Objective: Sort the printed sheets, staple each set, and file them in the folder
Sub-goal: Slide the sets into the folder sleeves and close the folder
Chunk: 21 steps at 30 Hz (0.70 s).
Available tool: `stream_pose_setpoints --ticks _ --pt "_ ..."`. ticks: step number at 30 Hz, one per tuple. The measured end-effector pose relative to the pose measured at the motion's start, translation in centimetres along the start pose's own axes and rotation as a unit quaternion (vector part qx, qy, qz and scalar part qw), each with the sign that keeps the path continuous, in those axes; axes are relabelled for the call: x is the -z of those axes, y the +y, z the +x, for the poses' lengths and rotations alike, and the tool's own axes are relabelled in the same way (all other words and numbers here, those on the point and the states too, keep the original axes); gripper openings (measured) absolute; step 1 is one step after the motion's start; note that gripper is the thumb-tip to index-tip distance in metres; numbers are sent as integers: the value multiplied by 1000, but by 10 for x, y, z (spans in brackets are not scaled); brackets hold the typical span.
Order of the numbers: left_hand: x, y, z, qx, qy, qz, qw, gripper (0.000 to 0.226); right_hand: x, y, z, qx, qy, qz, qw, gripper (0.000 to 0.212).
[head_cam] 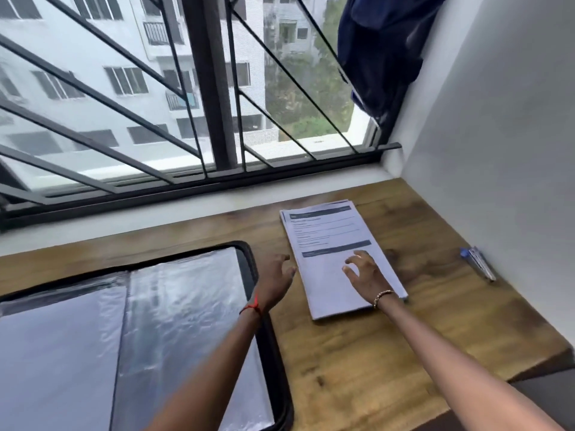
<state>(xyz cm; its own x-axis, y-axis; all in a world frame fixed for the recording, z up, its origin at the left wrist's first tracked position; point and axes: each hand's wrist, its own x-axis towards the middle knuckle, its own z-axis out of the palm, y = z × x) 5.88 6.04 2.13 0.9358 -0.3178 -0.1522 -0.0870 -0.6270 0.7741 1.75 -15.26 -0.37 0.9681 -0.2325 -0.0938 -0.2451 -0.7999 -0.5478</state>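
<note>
White printed sheet stack (337, 259) on brown wooden desk (357, 362). Right hand (365, 275) open over stack, possibly touching. Left hand (275, 279) open, empty. Black clear-sleeved folder (149, 337) at 8 o'clock.

Stack of printed sheets (339, 259) lies toward the far right corner of the desk (357, 362). Right hand (367, 275) is held over its near half, fingers spread and curled. Left hand (275, 279) is held just beside the stack's left edge, fingers spread. Open folder (149, 331) with glossy sleeves is seen at the left edge; stapler (479, 262) at the right edge.
</note>
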Motion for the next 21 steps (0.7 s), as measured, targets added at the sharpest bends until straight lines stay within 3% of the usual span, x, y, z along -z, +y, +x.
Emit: stream_pose_setpoints --ticks 5,13,21 --pt "-23 11 23 24 7 20 999 39 8 34 21 -23 -10 -13 1000 35" --pt "-43 22 47 42 37 35 998 40 10 56 42 -49 -65 -68 994 61" --pt "-60 21 51 62 105 41 992 43 -3 64 43 -51 -85 -86 991 64"
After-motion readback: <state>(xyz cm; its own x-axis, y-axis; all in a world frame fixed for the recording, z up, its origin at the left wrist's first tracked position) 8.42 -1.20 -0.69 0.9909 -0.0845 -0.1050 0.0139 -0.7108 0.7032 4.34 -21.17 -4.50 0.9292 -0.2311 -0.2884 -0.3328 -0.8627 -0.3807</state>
